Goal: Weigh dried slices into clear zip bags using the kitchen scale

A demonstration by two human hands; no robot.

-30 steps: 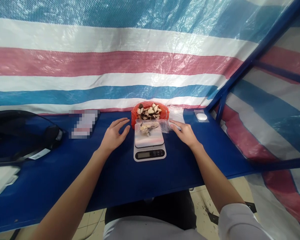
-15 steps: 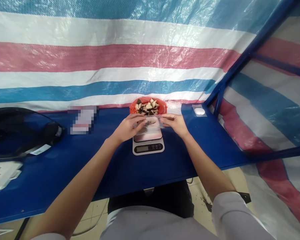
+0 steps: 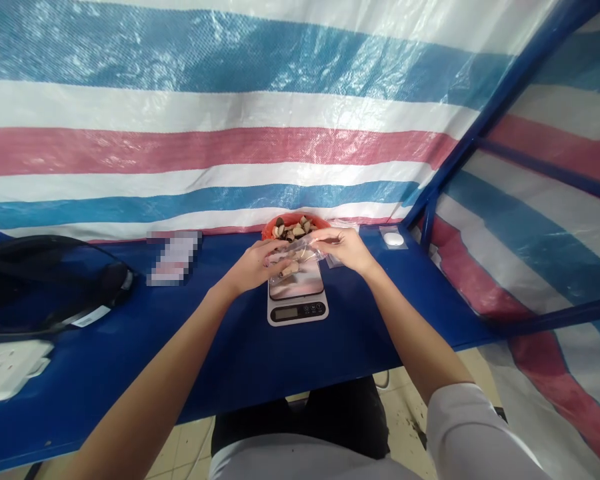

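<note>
Now bag (image 3: 295, 257) off scale (image 3: 297, 297), both hands.

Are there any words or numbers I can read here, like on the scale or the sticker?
None can be read.
Scale: display dark, button marks too small.
White sticker on the black bag: print too small.
Card by the tarp: blurred out.
</note>
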